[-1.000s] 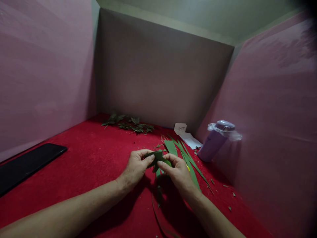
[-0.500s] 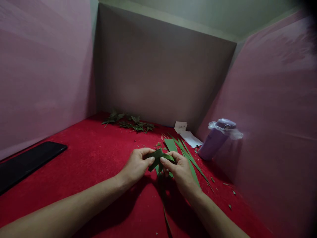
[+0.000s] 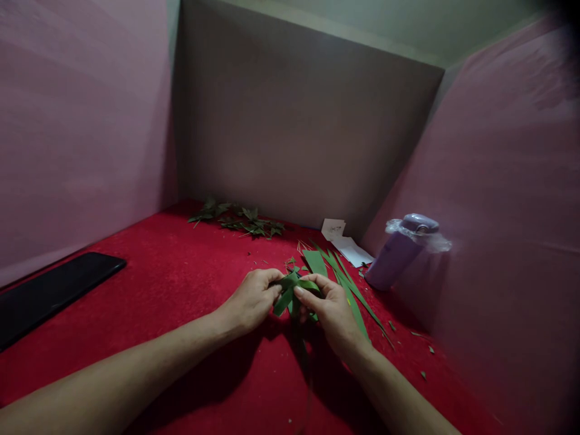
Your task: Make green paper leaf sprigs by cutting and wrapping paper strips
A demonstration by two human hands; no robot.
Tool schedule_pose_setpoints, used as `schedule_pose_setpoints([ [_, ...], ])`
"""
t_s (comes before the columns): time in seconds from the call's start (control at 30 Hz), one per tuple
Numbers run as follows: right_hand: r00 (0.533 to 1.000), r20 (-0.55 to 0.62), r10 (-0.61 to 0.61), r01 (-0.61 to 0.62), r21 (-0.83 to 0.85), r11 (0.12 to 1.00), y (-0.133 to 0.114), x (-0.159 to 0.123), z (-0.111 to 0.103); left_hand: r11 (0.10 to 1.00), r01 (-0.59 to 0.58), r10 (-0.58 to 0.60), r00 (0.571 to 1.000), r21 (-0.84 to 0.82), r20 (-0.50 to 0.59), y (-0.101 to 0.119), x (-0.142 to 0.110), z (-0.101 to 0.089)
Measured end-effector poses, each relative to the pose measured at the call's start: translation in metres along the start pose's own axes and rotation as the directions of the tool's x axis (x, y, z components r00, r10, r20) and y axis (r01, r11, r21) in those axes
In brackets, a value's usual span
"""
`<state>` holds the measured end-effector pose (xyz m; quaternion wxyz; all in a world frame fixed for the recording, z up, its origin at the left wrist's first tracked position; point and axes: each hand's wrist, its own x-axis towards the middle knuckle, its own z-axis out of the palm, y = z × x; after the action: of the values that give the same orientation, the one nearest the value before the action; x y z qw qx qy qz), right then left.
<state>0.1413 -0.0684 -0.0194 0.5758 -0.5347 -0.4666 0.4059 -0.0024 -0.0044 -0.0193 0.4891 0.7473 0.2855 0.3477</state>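
Between my two hands is a small bundle of folded green leaf strips [image 3: 284, 301], held just above the red cloth. My left hand [image 3: 256, 299] pinches its left side between thumb and fingers. On the other side my right hand [image 3: 330, 302] grips the bundle, thumb on top near its middle and fingers curled behind. Short strip ends stick out downward and to the right. A thin strand hangs below, dim in the shadow. Right behind my right hand lie long green leaf blades [image 3: 351, 284] and a wider cut leaf piece [image 3: 316, 261].
Leafy sprigs [image 3: 251, 222] lie along the back wall. White papers [image 3: 353, 251] rest near a purple tumbler [image 3: 399, 254] with plastic wrap round its top, at the right. A black phone-like slab [image 3: 58, 290] is at the left. Leaf scraps dot the red cloth [image 3: 181, 272].
My left thumb has shifted back toward the left edge of the bundle, showing more of the strips. The right hand keeps its grip. The whole view has moved slightly.
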Motion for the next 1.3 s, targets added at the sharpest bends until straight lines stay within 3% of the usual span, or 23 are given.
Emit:
schedule_pose_setpoints([
  [0.57, 1.000, -0.008, -0.010, 0.010, -0.046, 0.999, 0.008, 0.004, -0.001, 0.990, -0.004, -0.007, 0.997, 0.141, 0.079, 0.009, -0.003, -0.003],
  [0.9, 0.998, 0.035, -0.056, 0.060, -0.117, 0.991, 0.006, 0.002, 0.000, 0.994, 0.110, -0.109, 0.992, -0.024, 0.063, 0.008, 0.004, -0.008],
  [1.07, 0.996, 0.031, -0.087, 0.090, -0.119, 0.989, 0.007, 0.001, 0.005, 0.934, 0.221, -0.186, 0.972, -0.281, 0.144, -0.001, 0.004, -0.002],
  [1.3, 0.998, 0.007, -0.056, 0.056, -0.080, 0.995, 0.008, -0.001, 0.005, 0.942, 0.172, -0.160, 0.985, -0.289, 0.067, -0.003, 0.004, 0.003],
])
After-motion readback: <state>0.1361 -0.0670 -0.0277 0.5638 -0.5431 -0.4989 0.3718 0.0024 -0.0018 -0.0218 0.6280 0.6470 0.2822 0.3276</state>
